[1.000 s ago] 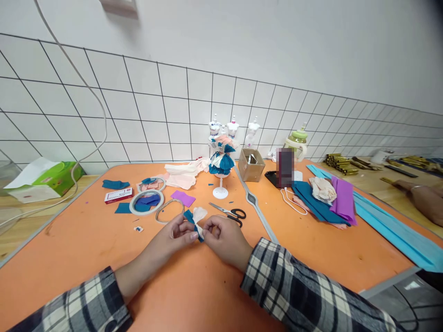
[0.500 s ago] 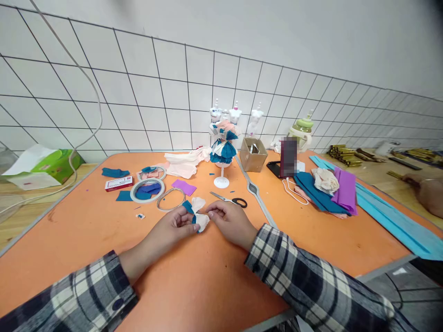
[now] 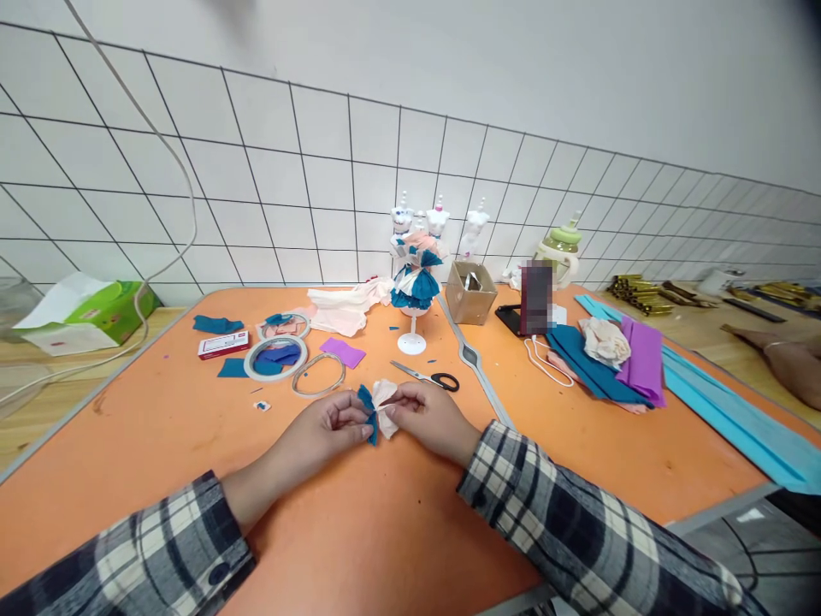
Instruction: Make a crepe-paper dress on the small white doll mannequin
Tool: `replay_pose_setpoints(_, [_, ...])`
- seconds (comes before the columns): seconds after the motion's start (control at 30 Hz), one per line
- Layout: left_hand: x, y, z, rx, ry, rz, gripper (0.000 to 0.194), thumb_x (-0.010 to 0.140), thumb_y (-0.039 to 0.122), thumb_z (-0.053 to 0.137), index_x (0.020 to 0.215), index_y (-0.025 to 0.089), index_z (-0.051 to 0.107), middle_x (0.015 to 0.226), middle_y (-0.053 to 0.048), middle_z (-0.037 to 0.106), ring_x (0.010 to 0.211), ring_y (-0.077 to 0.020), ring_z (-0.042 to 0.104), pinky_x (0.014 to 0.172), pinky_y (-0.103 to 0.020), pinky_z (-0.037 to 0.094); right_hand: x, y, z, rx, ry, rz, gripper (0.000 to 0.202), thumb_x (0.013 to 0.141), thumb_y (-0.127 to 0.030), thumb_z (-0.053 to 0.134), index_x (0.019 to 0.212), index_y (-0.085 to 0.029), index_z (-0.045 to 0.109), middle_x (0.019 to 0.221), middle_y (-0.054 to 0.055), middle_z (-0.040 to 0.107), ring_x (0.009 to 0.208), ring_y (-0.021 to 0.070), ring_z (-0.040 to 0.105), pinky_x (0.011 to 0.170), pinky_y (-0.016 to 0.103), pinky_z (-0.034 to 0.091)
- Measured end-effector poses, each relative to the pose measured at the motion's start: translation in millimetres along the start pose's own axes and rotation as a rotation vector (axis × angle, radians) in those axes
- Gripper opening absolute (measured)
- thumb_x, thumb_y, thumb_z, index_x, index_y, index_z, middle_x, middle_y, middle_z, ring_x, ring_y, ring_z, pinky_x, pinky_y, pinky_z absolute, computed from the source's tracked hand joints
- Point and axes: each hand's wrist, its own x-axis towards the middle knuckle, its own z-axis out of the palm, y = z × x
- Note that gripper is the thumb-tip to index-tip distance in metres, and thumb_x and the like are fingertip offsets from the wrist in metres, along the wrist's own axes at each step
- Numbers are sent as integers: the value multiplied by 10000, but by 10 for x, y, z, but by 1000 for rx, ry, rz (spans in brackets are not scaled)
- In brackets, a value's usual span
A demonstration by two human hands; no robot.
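Observation:
Between my hands is a small bow of crepe paper (image 3: 386, 402), blue on the left and pale pink on the right, gathered at its middle. My left hand (image 3: 337, 423) pinches the blue side between thumb and fingers. At the pale pink side, my right hand (image 3: 431, 417) has its thumb and fingertips closed on the paper. Just beyond the hands lie scissors (image 3: 427, 376) with black handles. Behind them, a small dress form (image 3: 416, 282) on a white stand wears a blue, white and pink paper dress.
Tape rolls (image 3: 249, 359), a ring-shaped band (image 3: 296, 382), a small red-and-white box (image 3: 223, 344) and paper scraps lie left. A cardboard box (image 3: 471, 295), a phone (image 3: 536, 299) and folded crepe paper (image 3: 643, 355) are right. Another person's hand (image 3: 792, 368) rests at far right.
My right hand has moved in and taken hold of the pale pink side of the bow. The bow has turned slightly, and the view has shifted a little.

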Motion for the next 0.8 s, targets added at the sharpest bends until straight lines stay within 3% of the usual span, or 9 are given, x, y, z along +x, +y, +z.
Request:
replay_pose_setpoints(0.13, [1,3,12,6,-9,-3,336,713,391,779,841,183,548,734,-20,739,693,-153,641,661,-247,423,-20,12,95,173,-68,2,146,740,-244,707,862,-167,684,785,0,680,660,125,578,630,234,453])
replay_pose_setpoints(0.27, [15,-19,20,116,61,-16,295,707,383,770,816,171,596,740,-33,732,692,-164,636,663,-261,428,-18,-26,128,317,-65,65,40,742,-177,670,775,-171,648,764,-3,680,688,135,626,663,242,489])
replay_pose_setpoints(0.4, [15,-28,10,174,97,-17,272,714,391,758,823,163,657,749,-20,698,695,-158,609,675,-267,433,-8,-62,42,265,-25,123,56,757,-185,673,794,-177,631,742,-12,668,626,121,609,577,220,478])
replay_pose_setpoints(0.5, [4,-16,-19,135,111,6,261,722,396,765,812,177,655,738,7,663,697,-145,590,669,-251,427,-5,-70,-38,176,-101,170,109,786,-234,678,760,-182,585,659,-24,632,516,101,553,467,200,439])
replay_pose_setpoints(0.63, [-6,16,-45,55,141,62,280,768,412,744,925,198,655,790,8,667,760,-152,610,725,-260,450,-6,-75,-77,174,-154,219,136,817,-222,659,732,-172,564,611,-26,609,498,87,553,451,179,450])
replay_pose_setpoints(0.73, [1,37,-21,43,82,46,347,748,427,762,982,194,654,874,-28,711,837,-185,649,788,-296,478,-18,-85,-50,202,-150,253,67,817,-201,664,839,-161,614,667,-19,636,509,74,557,454,164,455])
replay_pose_setpoints(0.8, [13,33,0,80,73,23,342,715,439,782,911,183,667,857,-41,724,821,-196,660,781,-308,492,-29,-90,-25,212,-138,261,123,813,-201,673,923,-163,634,704,-17,649,512,69,554,456,163,463])
